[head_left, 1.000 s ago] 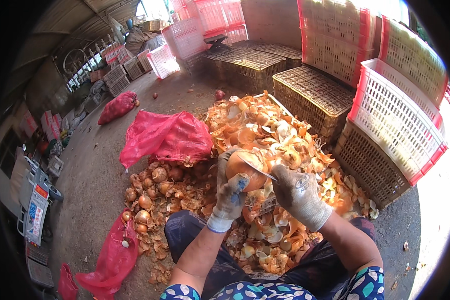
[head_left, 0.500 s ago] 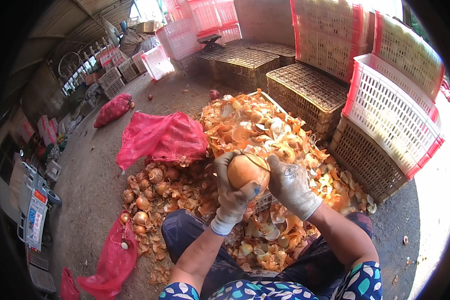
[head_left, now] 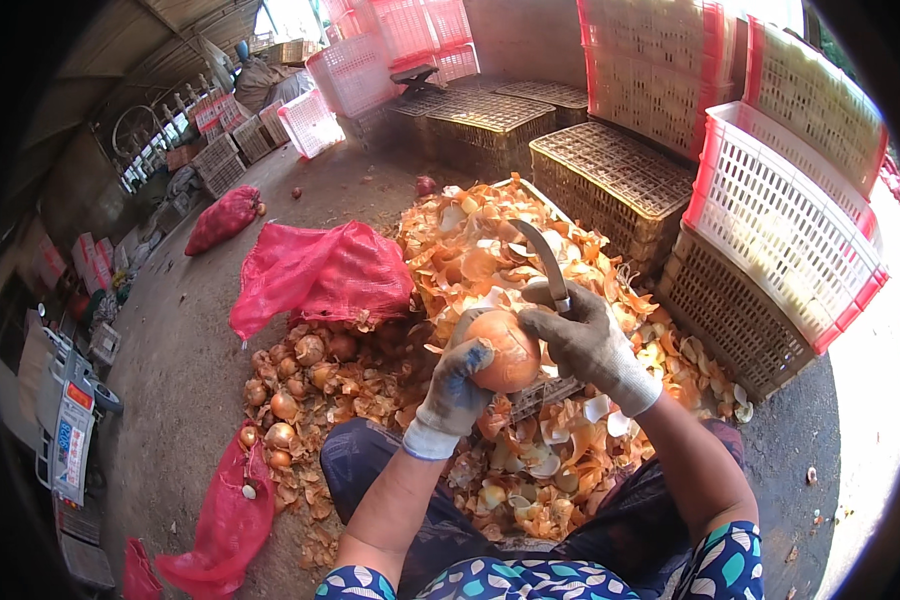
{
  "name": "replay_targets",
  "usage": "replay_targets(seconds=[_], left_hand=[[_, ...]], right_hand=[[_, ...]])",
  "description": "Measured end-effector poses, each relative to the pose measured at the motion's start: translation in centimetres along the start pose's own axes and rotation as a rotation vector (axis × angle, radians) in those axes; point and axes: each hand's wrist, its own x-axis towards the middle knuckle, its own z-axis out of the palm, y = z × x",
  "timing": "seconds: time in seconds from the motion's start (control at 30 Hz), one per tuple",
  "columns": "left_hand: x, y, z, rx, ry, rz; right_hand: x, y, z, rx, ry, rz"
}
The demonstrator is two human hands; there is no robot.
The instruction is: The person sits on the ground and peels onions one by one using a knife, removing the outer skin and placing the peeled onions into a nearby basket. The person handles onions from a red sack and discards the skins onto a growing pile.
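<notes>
A large orange-brown onion [head_left: 506, 352] rests in my gloved left hand [head_left: 457, 384], whose fingers wrap round its left side. My right hand [head_left: 592, 342], also gloved, is closed round a knife [head_left: 544, 256] with a curved blade that points up and away from the onion. The right thumb reaches toward the onion's upper right side; whether it touches I cannot tell. Beneath and beyond both hands spreads a heap of onion skins [head_left: 490, 250], orange and pale. Unpeeled onions [head_left: 284, 406] lie on the ground to the left.
A red mesh sack [head_left: 330, 275] lies open beside the heap, with another sack [head_left: 232, 515] near my left knee. Slatted crates [head_left: 610, 180] line the far side, and a white and red crate [head_left: 780, 225] stands at the right. A small vehicle [head_left: 70, 420] is far left.
The knife blade has swung up off the onion and now stands clear of it. My right hand has turned, showing its darker palm side. The onion has been rotated and lowered slightly.
</notes>
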Motion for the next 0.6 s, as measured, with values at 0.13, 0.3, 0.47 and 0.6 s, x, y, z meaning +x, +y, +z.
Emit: replay_targets(seconds=[0.13,0.3,0.47,0.6], left_hand=[[-0.4,-0.5,0.7,-0.015,-0.007,-0.054],[-0.2,0.1,0.6,-0.030,0.018,-0.044],[0.0,-0.1,0.8,0.072,0.001,-0.028],[0.6,-0.3,0.3,0.186,-0.027,0.020]], right_hand=[[0.8,1.2,-1.7,0.182,-0.086,0.155],[-0.9,0.8,-1.2,-0.085,-0.154,-0.118],[-0.8,0.3,-2.9,-0.102,-0.211,0.003],[-1.1,0.4,-2.8,0.013,-0.183,0.060]])
